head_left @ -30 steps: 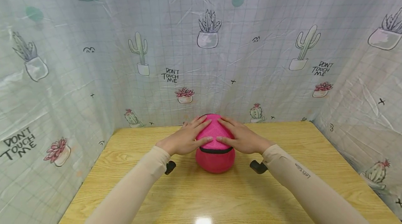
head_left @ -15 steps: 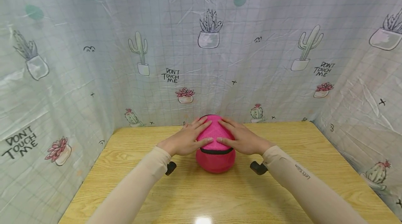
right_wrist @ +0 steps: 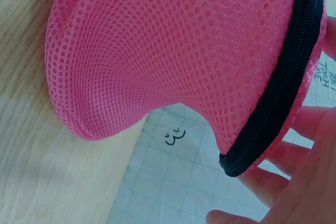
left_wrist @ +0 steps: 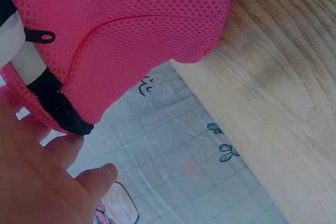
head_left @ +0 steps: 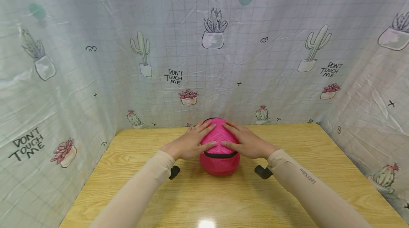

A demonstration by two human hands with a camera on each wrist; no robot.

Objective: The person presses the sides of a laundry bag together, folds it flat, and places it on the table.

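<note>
Centrally Positioned: Pink Mesh Bag Between Both Hands

Nearest the viewer, the left sleeve [head_left: 143, 189] and the right sleeve [head_left: 306, 182] reach forward over the desk [head_left: 236, 206], each covering a strip of its surface. A dark fitting [head_left: 174, 172] protrudes at the left cuff; a matching black fitting [head_left: 263, 172] protrudes at the right cuff. Both are clear of the bag.

The mesh bag [head_left: 219, 142] rests on the desk, directly between the two grips. Its rounded lower body faces the viewer; the black zip band [head_left: 221, 155] runs across, just below the thumbs.

Left grip [head_left: 190, 142]: fingers extended and spread, resting on the bag's left upper side. Right grip [head_left: 250, 142]: same attitude, on the right upper side. Thumbs point inward, tips apart. Both grips obscure the sides of the upper portion in the head view. Fingers touch the rim beside the zip in both wrist views. The left wrist view also shows a black zip pull [left_wrist: 42, 36] and a white strip [left_wrist: 27, 64] along the zip.

Behind the desk hangs a cactus-printed sheet [head_left: 214, 71].
</note>
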